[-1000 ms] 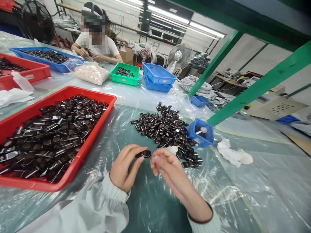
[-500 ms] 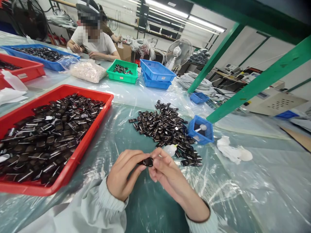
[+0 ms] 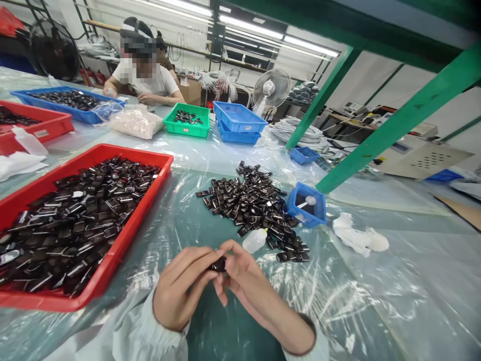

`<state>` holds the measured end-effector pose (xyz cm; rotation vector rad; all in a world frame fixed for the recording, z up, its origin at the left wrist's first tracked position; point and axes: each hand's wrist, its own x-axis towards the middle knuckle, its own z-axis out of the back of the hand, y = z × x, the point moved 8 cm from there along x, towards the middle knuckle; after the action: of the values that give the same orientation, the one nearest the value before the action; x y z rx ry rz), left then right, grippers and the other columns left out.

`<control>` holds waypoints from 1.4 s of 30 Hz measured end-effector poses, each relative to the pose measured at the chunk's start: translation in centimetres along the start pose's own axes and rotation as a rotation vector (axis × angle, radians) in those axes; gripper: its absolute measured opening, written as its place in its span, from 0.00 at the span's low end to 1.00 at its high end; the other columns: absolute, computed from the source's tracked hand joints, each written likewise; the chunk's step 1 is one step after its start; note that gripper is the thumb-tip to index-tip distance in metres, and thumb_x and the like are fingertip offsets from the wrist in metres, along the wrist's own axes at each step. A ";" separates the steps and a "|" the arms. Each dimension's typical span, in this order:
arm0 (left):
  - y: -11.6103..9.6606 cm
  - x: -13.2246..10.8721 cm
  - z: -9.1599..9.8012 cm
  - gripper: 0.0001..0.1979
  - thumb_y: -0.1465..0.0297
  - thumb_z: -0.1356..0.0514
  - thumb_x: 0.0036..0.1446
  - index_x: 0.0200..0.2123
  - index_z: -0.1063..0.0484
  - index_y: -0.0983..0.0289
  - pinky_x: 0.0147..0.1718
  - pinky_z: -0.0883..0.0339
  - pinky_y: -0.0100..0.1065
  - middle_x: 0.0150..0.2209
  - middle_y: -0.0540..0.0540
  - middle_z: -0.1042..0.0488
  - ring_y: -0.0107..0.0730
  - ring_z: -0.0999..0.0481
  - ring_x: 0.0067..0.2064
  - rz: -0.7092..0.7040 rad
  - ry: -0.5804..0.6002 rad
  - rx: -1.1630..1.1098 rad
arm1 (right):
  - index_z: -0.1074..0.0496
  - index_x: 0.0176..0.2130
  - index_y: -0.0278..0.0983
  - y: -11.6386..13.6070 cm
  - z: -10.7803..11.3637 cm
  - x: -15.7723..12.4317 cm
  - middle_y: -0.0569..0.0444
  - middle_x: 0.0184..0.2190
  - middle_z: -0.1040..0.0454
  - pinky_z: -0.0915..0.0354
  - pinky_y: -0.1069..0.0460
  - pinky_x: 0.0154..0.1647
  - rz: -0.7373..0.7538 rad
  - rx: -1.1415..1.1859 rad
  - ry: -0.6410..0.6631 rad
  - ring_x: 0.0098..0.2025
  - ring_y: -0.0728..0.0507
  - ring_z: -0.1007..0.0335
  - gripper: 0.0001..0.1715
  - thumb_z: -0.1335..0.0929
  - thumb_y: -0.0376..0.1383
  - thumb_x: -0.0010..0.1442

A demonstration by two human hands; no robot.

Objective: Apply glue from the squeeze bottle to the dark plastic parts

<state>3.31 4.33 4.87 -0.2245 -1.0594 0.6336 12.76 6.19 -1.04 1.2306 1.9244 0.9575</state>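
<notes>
A small glossy black plastic piece [image 3: 218,264] is pinched between both hands above the plastic-covered table. My left hand [image 3: 187,283] grips its left end with thumb and fingers. At its right end, my right hand [image 3: 246,276] closes thumb and forefinger on it, the other fingers curled below. Just beyond the right hand lies a white squeeze bottle [image 3: 255,241] with a yellowish tip, against a heap of similar black pieces [image 3: 250,198]. To the left, a red tray [image 3: 124,240] holds many more of these black pieces.
A small blue bin [image 3: 317,213] with a white spoon-like item stands right of the heap, near crumpled white tissue [image 3: 356,234]. Green posts [image 3: 398,123] rise at the right. Farther back are a green tray [image 3: 188,131], stacked blue trays [image 3: 240,120] and a seated co-worker [image 3: 161,80].
The view has tilted up slightly. Both hands sit a little lower and farther left in the picture, still on the black piece, and more of the squeeze bottle shows.
</notes>
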 end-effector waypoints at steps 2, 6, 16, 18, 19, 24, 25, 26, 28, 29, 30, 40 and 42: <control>0.1 0.4 1.6 0.12 0.74 0.49 0.65 0.50 0.33 0.64 0.43 0.36 0.27 0.41 0.56 0.28 0.30 0.29 0.42 -0.021 -0.005 0.094 | 0.32 0.33 0.38 1.0 0.2 -0.8 0.61 0.18 0.31 0.39 0.58 0.19 0.081 -0.052 -0.016 0.19 0.52 0.38 0.20 0.27 0.50 0.51; 4.4 0.0 9.2 0.18 0.73 0.44 0.60 0.54 0.33 0.58 0.48 0.35 0.38 0.47 0.54 0.28 0.39 0.26 0.46 0.171 -0.252 0.505 | 0.27 0.35 0.41 6.4 3.1 -4.9 0.60 0.20 0.31 0.37 0.54 0.27 0.602 -0.488 -0.276 0.23 0.49 0.36 0.09 0.26 0.40 0.53; 6.0 2.7 -0.4 0.13 0.72 0.49 0.62 0.44 0.28 0.72 0.38 0.30 0.48 0.39 0.66 0.23 0.50 0.24 0.39 0.004 0.240 0.760 | 0.38 0.52 0.42 6.7 9.9 -4.0 0.47 0.47 0.28 0.34 0.44 0.42 0.396 -1.005 -0.530 0.43 0.39 0.30 0.27 0.29 0.37 0.54; 6.2 3.9 -3.9 0.11 0.73 0.46 0.61 0.43 0.28 0.71 0.36 0.29 0.46 0.39 0.65 0.23 0.47 0.24 0.38 0.015 0.298 0.757 | 0.36 0.48 0.41 5.8 9.8 -3.3 0.47 0.45 0.26 0.34 0.43 0.42 0.323 -1.039 -0.478 0.43 0.38 0.29 0.20 0.31 0.38 0.56; 6.9 4.5 -5.2 0.10 0.75 0.46 0.61 0.43 0.28 0.71 0.36 0.29 0.46 0.40 0.65 0.24 0.47 0.24 0.39 0.031 0.314 0.761 | 0.34 0.46 0.41 5.6 9.9 -3.3 0.48 0.43 0.26 0.34 0.43 0.41 0.306 -1.045 -0.474 0.41 0.38 0.29 0.16 0.32 0.38 0.57; 12.3 5.8 -8.2 0.13 0.68 0.43 0.62 0.49 0.32 0.65 0.44 0.30 0.45 0.49 0.58 0.30 0.38 0.26 0.46 0.053 0.402 0.674 | 0.34 0.45 0.41 5.8 10.0 -3.9 0.49 0.41 0.25 0.34 0.46 0.40 0.327 -1.037 -0.491 0.39 0.39 0.28 0.14 0.32 0.37 0.57; 13.1 5.7 -8.3 0.14 0.67 0.43 0.62 0.49 0.33 0.65 0.43 0.30 0.44 0.49 0.57 0.30 0.38 0.26 0.46 0.057 0.415 0.646 | 0.34 0.45 0.41 5.9 9.9 -4.0 0.50 0.41 0.25 0.34 0.46 0.40 0.330 -1.034 -0.490 0.39 0.39 0.28 0.14 0.32 0.37 0.57; 13.7 5.5 -8.4 0.14 0.67 0.43 0.62 0.50 0.33 0.65 0.43 0.29 0.44 0.49 0.58 0.30 0.38 0.26 0.46 0.062 0.425 0.618 | 0.34 0.45 0.41 5.9 9.9 -4.1 0.50 0.41 0.25 0.34 0.47 0.40 0.332 -1.031 -0.490 0.39 0.40 0.28 0.14 0.32 0.37 0.58; 14.0 4.6 -8.2 0.14 0.67 0.43 0.62 0.49 0.33 0.65 0.42 0.29 0.43 0.48 0.57 0.29 0.37 0.26 0.44 0.079 0.436 0.561 | 0.34 0.45 0.42 6.0 9.9 -4.2 0.50 0.40 0.25 0.34 0.47 0.40 0.333 -1.024 -0.493 0.39 0.40 0.29 0.14 0.32 0.38 0.58; 13.8 4.0 -8.1 0.13 0.67 0.43 0.62 0.49 0.32 0.65 0.40 0.28 0.42 0.47 0.57 0.29 0.36 0.25 0.43 0.090 0.436 0.532 | 0.34 0.45 0.42 6.0 9.9 -4.2 0.50 0.40 0.25 0.34 0.46 0.40 0.331 -1.019 -0.493 0.39 0.40 0.29 0.14 0.32 0.38 0.58; 13.2 3.3 -7.9 0.12 0.67 0.43 0.62 0.47 0.32 0.66 0.39 0.28 0.41 0.46 0.56 0.28 0.35 0.25 0.41 0.102 0.432 0.503 | 0.34 0.45 0.42 6.0 9.8 -4.4 0.50 0.41 0.25 0.34 0.46 0.41 0.329 -1.008 -0.490 0.40 0.40 0.30 0.14 0.32 0.38 0.58; 6.4 -1.2 -6.4 0.10 0.70 0.53 0.59 0.27 0.36 0.59 0.20 0.40 0.28 0.15 0.45 0.37 0.29 0.33 0.18 0.167 0.453 0.305 | 0.36 0.49 0.45 4.4 7.7 -5.8 0.52 0.37 0.25 0.34 0.50 0.34 0.211 -0.487 -0.254 0.32 0.44 0.26 0.19 0.36 0.49 0.62; 6.7 -1.2 -6.4 0.10 0.70 0.51 0.57 0.25 0.36 0.59 0.19 0.44 0.27 0.13 0.44 0.39 0.28 0.35 0.16 0.182 0.459 0.304 | 0.35 0.49 0.45 4.0 7.5 -6.1 0.53 0.35 0.25 0.35 0.51 0.31 0.192 -0.469 -0.245 0.28 0.46 0.28 0.20 0.36 0.50 0.61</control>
<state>5.94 9.80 -2.26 -0.1897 -0.4961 0.8488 22.82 3.46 -0.74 1.1957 1.3119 1.2100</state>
